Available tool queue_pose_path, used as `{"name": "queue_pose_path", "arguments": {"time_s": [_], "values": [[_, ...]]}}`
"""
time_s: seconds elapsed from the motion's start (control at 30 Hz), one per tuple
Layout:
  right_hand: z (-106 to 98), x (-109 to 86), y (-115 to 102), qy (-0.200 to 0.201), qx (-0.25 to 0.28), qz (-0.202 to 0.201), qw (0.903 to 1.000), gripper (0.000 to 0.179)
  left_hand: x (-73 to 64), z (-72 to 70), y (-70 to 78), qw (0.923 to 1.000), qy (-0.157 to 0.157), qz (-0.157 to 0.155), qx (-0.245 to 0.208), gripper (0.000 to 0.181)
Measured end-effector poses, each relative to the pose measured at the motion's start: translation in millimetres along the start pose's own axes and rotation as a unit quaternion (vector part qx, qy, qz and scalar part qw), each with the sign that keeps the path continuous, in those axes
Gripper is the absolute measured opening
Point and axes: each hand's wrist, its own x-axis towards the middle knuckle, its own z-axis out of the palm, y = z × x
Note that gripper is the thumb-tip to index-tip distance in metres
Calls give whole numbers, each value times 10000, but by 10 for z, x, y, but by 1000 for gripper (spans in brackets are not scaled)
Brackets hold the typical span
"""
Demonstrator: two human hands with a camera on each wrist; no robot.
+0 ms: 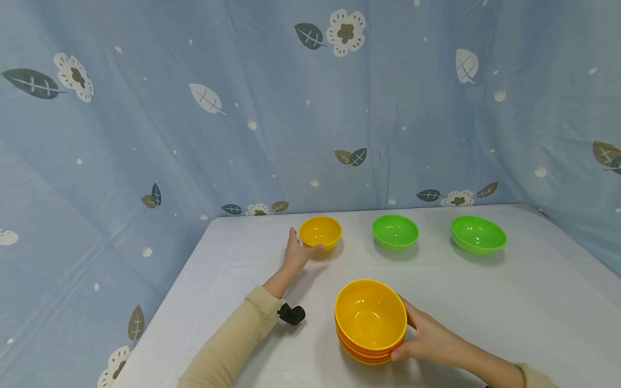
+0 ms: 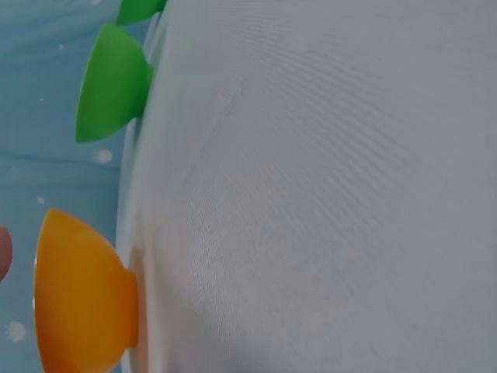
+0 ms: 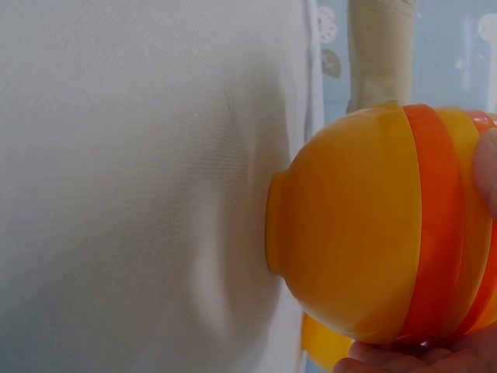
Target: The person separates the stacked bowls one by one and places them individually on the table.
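Note:
A stack of several yellow and orange bowls (image 1: 371, 318) is at the front middle in the head view. My right hand (image 1: 427, 337) grips its right side, thumb in front and fingers behind. The right wrist view shows the lowest bowl (image 3: 349, 233) with its foot close over the white cloth. At the back left stands a single yellow bowl (image 1: 320, 231), upright. Beside it is my left hand (image 1: 298, 252), fingers extended at its left and thumb across its front. In the left wrist view, that bowl (image 2: 81, 299) has one fingertip (image 2: 4, 252) near its rim.
Two green bowls stand along the back of the white-covered table (image 1: 233, 253), a middle one (image 1: 395, 233) and a wider one (image 1: 477, 235) at the right. A blue patterned curtain (image 1: 271, 108) hangs behind. A black device (image 1: 292, 314) sits at the left wrist.

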Motion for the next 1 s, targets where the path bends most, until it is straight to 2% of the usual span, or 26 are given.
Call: {"name": "queue_pose_path", "arguments": {"time_s": [0.33, 0.53, 0.67, 0.8, 1.0], "values": [[6, 0, 13, 42, -4, -110, 9999, 93, -148, -128, -16, 9994, -276, 214, -2, 102], [2, 5, -6, -46, 199, 6, 9998, 92, -293, -196, 2, 9986, -450, 281, -90, 101], [-6, 13, -15, -98, 262, 131, 9995, 91, -401, -235, 30, 9973, -507, 444, -277, 101], [-9, 20, -19, -108, 198, 207, 9995, 91, -530, -255, 82, 9946, -771, 514, -464, 99], [-9, 11, -23, -24, 80, 31, 10000, 92, -698, -245, 193, 9906, -1135, 431, -624, 99]]}}
